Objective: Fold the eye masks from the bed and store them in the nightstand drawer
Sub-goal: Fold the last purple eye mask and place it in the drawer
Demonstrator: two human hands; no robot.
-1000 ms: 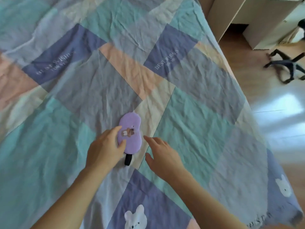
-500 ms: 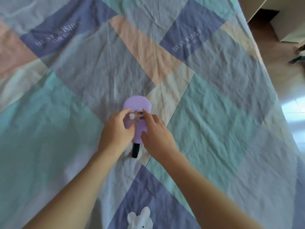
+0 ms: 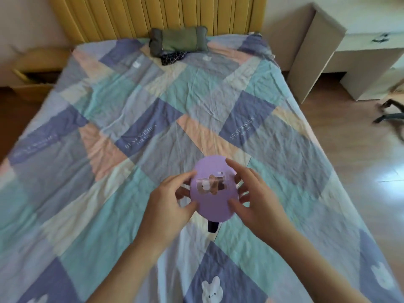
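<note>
A purple eye mask [image 3: 213, 206] with a small brown-and-white picture on it is folded into a rounded shape and held up above the bed. My left hand [image 3: 168, 204] grips its left edge, thumb on the front and fingers behind. Its right edge is held the same way by my right hand [image 3: 254, 197]. A black strap end [image 3: 212, 226] hangs below the mask. At the far left, beside the bed, stands the yellow nightstand [image 3: 32, 62] with its drawer [image 3: 30, 80] pulled open.
The bed carries a wrinkled patchwork quilt [image 3: 153, 136]. A green pillow [image 3: 179, 40] and a dark patterned cloth [image 3: 172, 56] lie by the yellow headboard [image 3: 157, 14]. A pale desk [image 3: 341, 47] and a chair base [image 3: 391, 112] stand on the wooden floor at right.
Both hands have lifted the mask off the quilt and hold it up by its edges. The view has tilted up, and the headboard, pillow and nightstand have come into sight.
</note>
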